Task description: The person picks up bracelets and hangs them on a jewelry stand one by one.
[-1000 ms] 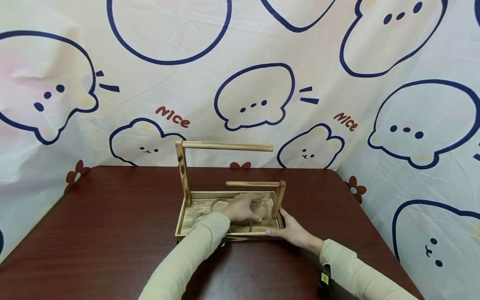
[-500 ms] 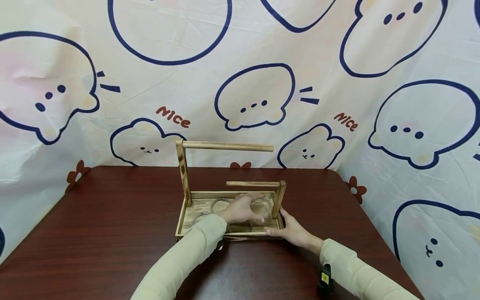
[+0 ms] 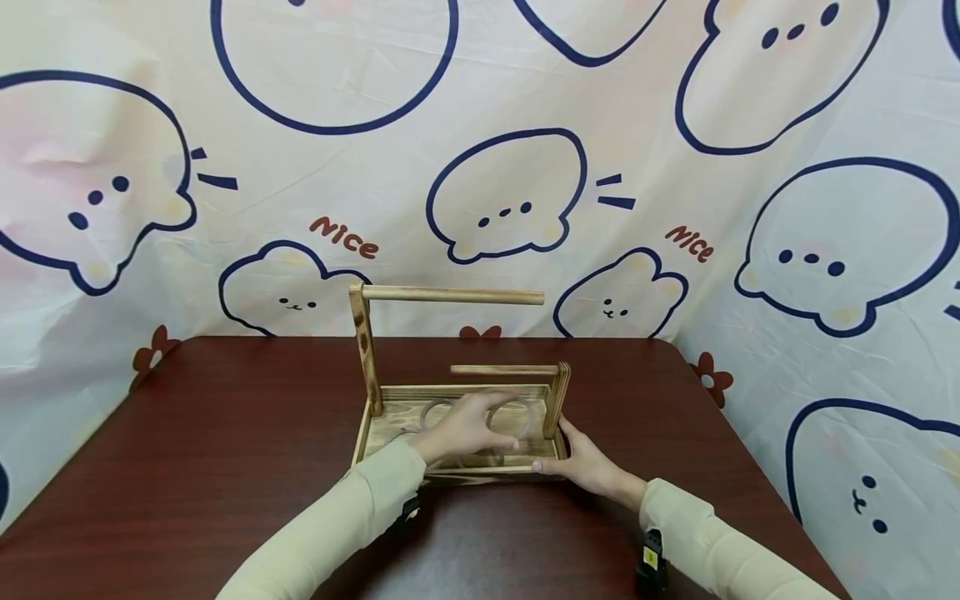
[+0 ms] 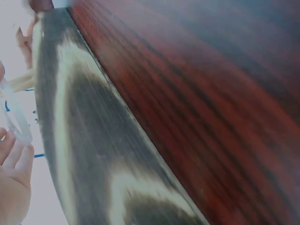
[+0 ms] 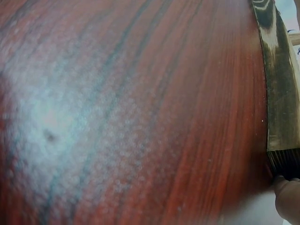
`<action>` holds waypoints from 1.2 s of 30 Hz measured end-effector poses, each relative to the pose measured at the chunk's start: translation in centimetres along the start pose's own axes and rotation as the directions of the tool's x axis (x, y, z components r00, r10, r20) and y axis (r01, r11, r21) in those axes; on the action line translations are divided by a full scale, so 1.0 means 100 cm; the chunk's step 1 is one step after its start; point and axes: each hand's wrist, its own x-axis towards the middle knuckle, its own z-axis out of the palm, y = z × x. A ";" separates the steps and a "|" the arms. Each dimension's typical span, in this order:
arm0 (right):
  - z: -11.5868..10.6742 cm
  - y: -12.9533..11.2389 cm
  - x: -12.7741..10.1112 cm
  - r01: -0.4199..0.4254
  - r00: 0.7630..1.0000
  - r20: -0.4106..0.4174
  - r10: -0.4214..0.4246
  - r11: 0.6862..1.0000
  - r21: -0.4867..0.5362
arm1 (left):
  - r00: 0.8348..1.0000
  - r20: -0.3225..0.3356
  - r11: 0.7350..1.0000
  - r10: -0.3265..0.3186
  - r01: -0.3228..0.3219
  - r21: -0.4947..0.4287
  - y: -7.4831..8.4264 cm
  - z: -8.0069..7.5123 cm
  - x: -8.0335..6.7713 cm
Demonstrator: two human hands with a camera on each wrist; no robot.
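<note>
Left hand (image 3: pixel 467 427) pinched a ring (image 4: pixel 19 117) near the box (image 3: pixel 480 478)'s right end; right hand (image 3: pixel 590 467) gripped that end, probably best kept steady.

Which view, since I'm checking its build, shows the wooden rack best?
The head view: it shows the wooden rack, both posts and rods included, though the left hand covers part. Of it, the left wrist view shows mainly an outer wall close up; the right wrist view, just a strip at the right edge.
</note>
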 end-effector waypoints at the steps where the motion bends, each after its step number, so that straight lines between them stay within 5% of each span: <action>1: 0.000 0.000 0.000 0.000 1.000 0.001 0.000 1.000 0.000 | 1.000 -0.008 1.000 0.001 -0.001 -0.002 0.001 -0.001 -0.002; 16: 0.000 -0.001 0.000 -0.017 1.000 -0.004 0.017 1.000 -0.019 | 0.997 -0.070 0.999 0.026 -0.027 -0.017 0.008 -0.010 -0.032; 23: 0.001 -0.002 -0.001 0.005 1.000 -0.013 -0.005 1.000 -0.002 | 0.997 -0.053 0.992 0.047 -0.053 -0.117 0.008 -0.015 -0.041; 36: 0.000 0.000 0.000 0.009 1.000 -0.011 -0.009 1.000 -0.012 | 0.995 -0.095 0.996 -0.016 0.008 -0.093 0.005 -0.024 -0.052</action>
